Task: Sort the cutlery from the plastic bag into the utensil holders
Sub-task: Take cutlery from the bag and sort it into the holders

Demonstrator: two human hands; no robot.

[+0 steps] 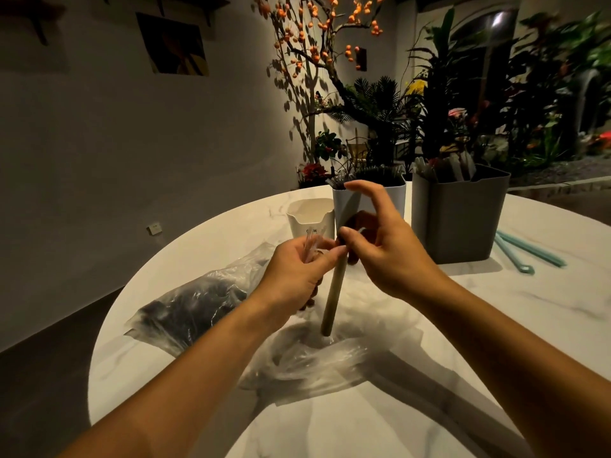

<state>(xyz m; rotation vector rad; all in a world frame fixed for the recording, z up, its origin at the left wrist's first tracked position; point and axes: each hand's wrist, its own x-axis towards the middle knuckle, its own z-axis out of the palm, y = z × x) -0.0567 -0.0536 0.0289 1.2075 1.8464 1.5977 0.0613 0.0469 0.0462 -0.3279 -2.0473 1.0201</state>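
Note:
Over the middle of the round marble table [545, 325], my left hand [297, 276] grips a thin clear wrapper or clear utensil, with dark items partly hidden under its fingers. My right hand [386, 246] pinches the top of a long tan stick-like utensil [335, 295] that hangs down toward a clear plastic bag [317, 361]. A second plastic bag [195, 305], holding dark cutlery, lies at the left. Behind the hands stand a small white holder [309, 218], a taller white holder [393, 193] with dark utensils, and a large grey holder [463, 219] with pale utensils.
Two teal straws or stirrers [525, 252] lie on the table right of the grey holder. Potted plants and a branch with orange fruit stand behind the table. A wall runs along the left, and the table's left edge drops to a dark floor.

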